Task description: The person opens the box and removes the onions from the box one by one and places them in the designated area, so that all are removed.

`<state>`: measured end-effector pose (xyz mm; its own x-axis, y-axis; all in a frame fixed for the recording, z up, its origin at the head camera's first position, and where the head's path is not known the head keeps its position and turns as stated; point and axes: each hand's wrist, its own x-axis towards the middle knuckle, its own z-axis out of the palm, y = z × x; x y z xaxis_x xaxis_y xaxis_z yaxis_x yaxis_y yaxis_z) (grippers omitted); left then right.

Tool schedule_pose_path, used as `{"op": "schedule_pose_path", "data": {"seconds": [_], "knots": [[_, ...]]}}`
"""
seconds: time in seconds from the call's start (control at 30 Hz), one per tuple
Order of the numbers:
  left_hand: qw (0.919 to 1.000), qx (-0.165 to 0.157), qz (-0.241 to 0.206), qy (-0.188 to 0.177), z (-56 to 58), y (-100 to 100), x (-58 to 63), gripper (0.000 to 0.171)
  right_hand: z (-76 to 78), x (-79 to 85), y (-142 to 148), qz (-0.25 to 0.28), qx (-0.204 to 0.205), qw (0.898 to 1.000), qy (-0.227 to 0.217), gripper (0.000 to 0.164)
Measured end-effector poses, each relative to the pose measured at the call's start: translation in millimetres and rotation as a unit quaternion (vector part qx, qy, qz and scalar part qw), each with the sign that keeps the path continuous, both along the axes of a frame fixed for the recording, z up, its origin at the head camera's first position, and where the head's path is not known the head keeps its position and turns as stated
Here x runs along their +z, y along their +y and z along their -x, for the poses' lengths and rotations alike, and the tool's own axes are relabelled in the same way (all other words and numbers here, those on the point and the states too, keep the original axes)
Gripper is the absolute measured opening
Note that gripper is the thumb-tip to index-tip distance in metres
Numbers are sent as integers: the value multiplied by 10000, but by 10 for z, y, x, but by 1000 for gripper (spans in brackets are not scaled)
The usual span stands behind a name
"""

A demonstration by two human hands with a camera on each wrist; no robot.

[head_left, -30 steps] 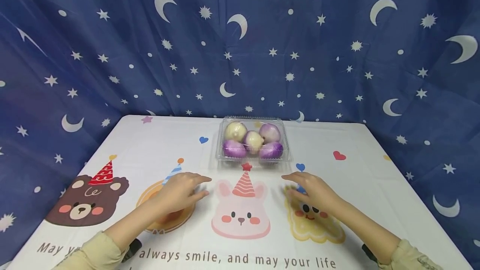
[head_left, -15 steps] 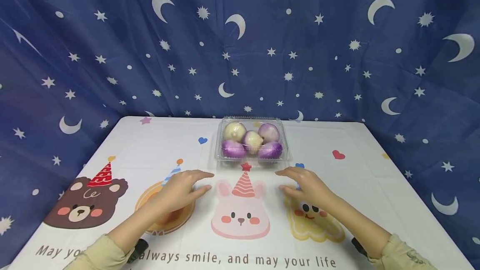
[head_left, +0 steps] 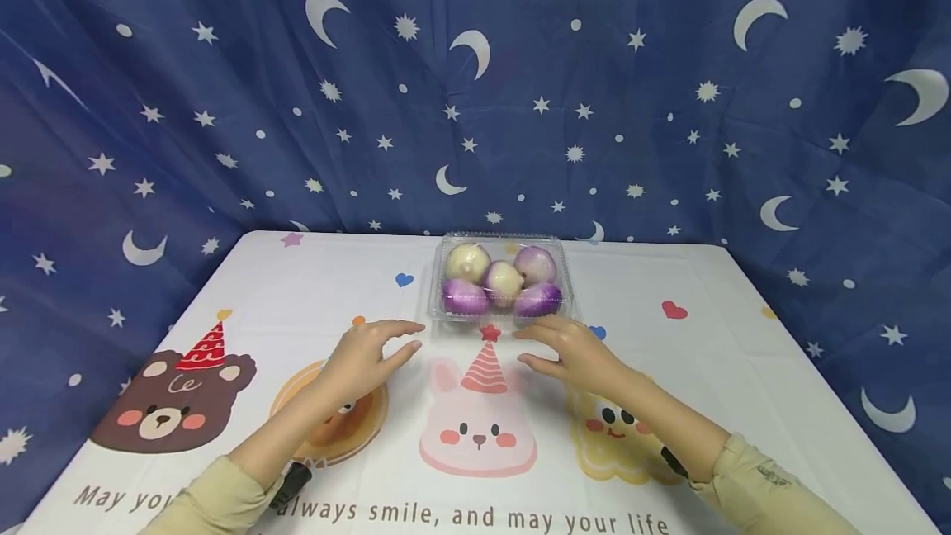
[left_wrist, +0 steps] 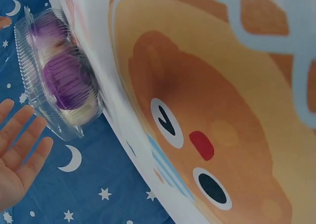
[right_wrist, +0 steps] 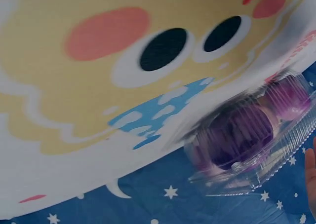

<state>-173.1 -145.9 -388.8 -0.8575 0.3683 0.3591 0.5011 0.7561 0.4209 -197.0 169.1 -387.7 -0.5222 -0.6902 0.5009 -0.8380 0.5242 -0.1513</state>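
Observation:
A clear plastic clamshell box (head_left: 438, 304) stands near the back of the table, its lid down. Several purple and whitish onions (head_left: 503, 282) show through it. My left hand (head_left: 364, 357) hovers in front of the box and to its left, fingers extended and thumb apart, holding nothing. My right hand (head_left: 572, 349) is nearer, just in front of the box's right half, also holding nothing. The left wrist view has the fingers (left_wrist: 24, 130) spread near the box's ribbed side (left_wrist: 37, 86). In the right wrist view only a sliver of the hand (right_wrist: 310, 177) shows beside the box (right_wrist: 227, 135).
A white tablecloth (head_left: 371, 271) printed with cartoon animals, hearts and lettering covers the table. Behind it hangs a dark blue curtain (head_left: 520, 163) with moons and stars. The table's back edge runs close behind the box.
Both hands have moved forward toward the box. The right hand has also come inward to the left, ending closer to the box. The box has stayed put.

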Motion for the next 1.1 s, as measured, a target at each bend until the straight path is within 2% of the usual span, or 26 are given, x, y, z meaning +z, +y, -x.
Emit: {"op": "schedule_pose_path", "data": {"seconds": [0.13, 0.27, 0.33, 0.63, 0.8, 0.9, 1.1], "knots": [[9977, 129, -589, -303, 33, 26, -41, 25, 44, 18, -79, 15, 153, 9999, 48, 29], [9891, 222, -1355, -535, 102, 39, -76, 24, 108, 62, -179, -82, 209, 9997, -64, 35], [9854, 242, -1593, -556, 142, 40, -89, 24, 138, 89, -228, -105, 220, 9995, -182, 39], [9775, 430, -1924, -751, 257, 41, -99, 24, 277, 149, -383, -127, 194, 9986, -479, 49], [9707, 534, -2165, -899, 348, 26, -118, 29, 361, 137, -430, -451, 139, 9950, -879, 59], [9648, 496, -2390, -982, 412, 31, -137, 31, 408, 129, -449, -584, 157, 9919, -1116, 64], [9557, 410, -2645, -1224, 482, 91, -157, 32, 494, 109, -497, -492, 254, 9918, -1156, 67]]}}
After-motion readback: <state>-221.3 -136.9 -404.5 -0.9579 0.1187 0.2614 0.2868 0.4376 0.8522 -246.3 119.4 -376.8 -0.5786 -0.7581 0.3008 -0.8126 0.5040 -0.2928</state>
